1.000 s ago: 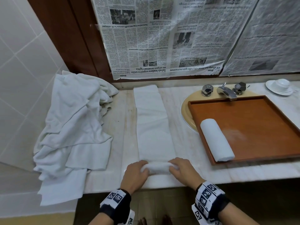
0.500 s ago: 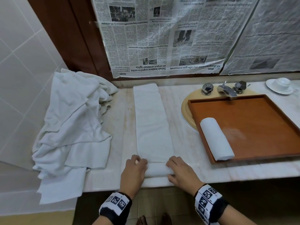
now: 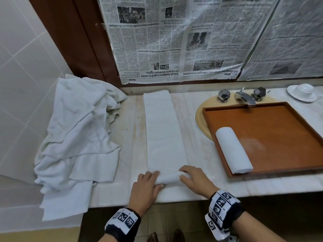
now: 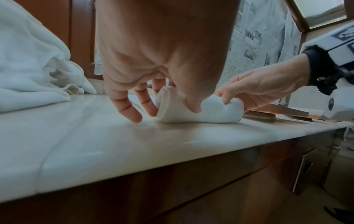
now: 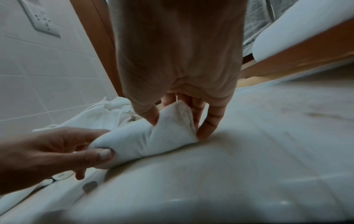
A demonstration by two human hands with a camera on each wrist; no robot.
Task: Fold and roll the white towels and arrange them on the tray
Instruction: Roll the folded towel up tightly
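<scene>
Marble desk (image 3: 206,180): left hand (image 3: 145,185) and right hand (image 3: 194,179) pinch towel (image 3: 164,130) roll ends; best keep tension even, edges aligned.

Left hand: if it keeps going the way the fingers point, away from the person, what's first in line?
The left hand grips the rolled end of the folded towel strip. Straight ahead, it would run along the strip's left edge and bare marble countertop. The loose towel pile looks clear to the left, though depth is uncertain.
</scene>
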